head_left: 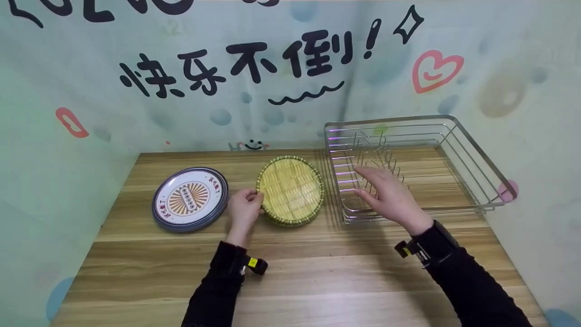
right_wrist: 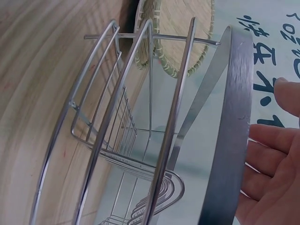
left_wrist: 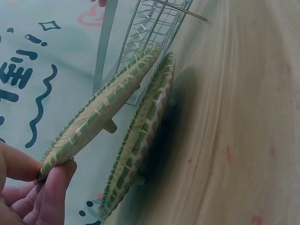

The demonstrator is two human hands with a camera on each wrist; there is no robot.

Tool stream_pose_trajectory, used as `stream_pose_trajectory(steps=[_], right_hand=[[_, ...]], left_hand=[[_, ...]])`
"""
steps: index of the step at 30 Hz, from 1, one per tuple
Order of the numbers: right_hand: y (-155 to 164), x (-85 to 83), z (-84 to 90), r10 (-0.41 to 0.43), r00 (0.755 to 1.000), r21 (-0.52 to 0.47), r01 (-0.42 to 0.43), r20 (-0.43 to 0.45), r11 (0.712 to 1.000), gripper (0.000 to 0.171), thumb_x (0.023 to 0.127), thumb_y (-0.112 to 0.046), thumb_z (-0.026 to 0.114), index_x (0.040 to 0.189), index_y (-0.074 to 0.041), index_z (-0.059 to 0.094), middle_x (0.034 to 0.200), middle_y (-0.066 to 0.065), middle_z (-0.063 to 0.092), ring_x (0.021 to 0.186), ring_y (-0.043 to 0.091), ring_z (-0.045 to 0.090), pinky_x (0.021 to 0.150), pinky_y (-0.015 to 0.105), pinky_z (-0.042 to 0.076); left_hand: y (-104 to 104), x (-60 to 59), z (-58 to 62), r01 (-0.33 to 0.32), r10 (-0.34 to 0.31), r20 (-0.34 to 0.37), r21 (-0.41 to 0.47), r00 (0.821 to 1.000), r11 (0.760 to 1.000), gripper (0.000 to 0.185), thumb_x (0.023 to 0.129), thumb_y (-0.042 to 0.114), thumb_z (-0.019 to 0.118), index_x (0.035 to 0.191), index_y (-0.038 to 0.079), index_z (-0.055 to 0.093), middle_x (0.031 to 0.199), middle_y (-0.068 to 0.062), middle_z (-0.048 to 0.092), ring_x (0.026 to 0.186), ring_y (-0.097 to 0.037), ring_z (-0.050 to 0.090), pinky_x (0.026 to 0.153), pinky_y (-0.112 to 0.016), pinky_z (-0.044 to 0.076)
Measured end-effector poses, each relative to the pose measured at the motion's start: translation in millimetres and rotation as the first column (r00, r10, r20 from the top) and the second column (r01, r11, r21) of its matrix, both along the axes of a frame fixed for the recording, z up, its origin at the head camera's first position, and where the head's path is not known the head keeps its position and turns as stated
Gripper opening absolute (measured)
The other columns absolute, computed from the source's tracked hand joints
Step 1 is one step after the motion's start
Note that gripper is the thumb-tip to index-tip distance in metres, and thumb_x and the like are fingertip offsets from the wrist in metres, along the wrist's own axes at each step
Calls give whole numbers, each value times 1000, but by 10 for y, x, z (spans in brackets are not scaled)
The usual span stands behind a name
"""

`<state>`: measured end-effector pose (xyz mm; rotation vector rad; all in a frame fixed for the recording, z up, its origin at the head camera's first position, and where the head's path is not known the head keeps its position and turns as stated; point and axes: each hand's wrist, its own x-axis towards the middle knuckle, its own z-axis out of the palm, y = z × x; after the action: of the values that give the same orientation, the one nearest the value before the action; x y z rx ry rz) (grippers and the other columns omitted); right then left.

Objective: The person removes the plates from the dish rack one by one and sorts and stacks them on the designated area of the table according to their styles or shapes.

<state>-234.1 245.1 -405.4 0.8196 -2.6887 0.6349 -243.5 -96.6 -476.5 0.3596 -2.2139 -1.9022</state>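
Observation:
My left hand (head_left: pixel 243 212) pinches the edge of a shallow round bamboo tray (head_left: pixel 290 188) between thumb and fingers. In the left wrist view, this upper tray (left_wrist: pixel 93 112) is tilted up on the held side, above a second bamboo tray (left_wrist: pixel 140 136) lying below it. Small feet show on the undersides. Over the near left part of a metal wire dish rack (head_left: pixel 483 159), my right hand (head_left: pixel 396 196) hovers with relaxed, parted fingers and holds nothing. From the right wrist, that hand shows beside the rack's flat steel rim (right_wrist: pixel 232 117).
Left of the trays, a stack of round white plates (head_left: pixel 188 200) with blue rims sits on the wooden table (head_left: pixel 308 277). Inside the rack stand wire dividers (head_left: pixel 379 150). A printed cloth backdrop (head_left: pixel 254 109) hangs behind the table and along both sides.

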Motion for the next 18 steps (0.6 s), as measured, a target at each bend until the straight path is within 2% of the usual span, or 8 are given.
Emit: stream_pose_trajectory(steps=[5, 11, 18], right_hand=[[12, 22, -13, -1, 1000, 3, 1, -4, 1000, 58, 95, -27, 67, 143, 0, 47, 141, 23, 51, 130, 40, 47, 115, 55, 27], [25, 34, -18, -9, 1000, -4, 9, 6, 1000, 57, 94, -25, 68, 142, 1, 49, 142, 23, 51, 131, 40, 46, 116, 54, 25], [32, 43, -27, -12, 1000, -11, 12, 3, 1000, 58, 94, -25, 69, 143, -1, 48, 142, 22, 51, 131, 39, 46, 115, 54, 26]], left_hand=[[0, -14, -43, 6, -6, 9, -5, 1000, 1000, 22, 88, 0, 67, 106, -12, 67, 99, -27, 70, 59, -14, 62, 54, -29, 58], [-6, -45, -85, 10, -11, 26, 42, 1000, 999, 23, 88, -1, 66, 107, -14, 66, 102, -29, 69, 60, -12, 62, 53, -27, 57], [-25, -58, -114, 37, -37, 44, 4, 998, 999, 24, 89, 0, 66, 108, -14, 65, 101, -30, 69, 54, -11, 60, 51, -26, 57]])
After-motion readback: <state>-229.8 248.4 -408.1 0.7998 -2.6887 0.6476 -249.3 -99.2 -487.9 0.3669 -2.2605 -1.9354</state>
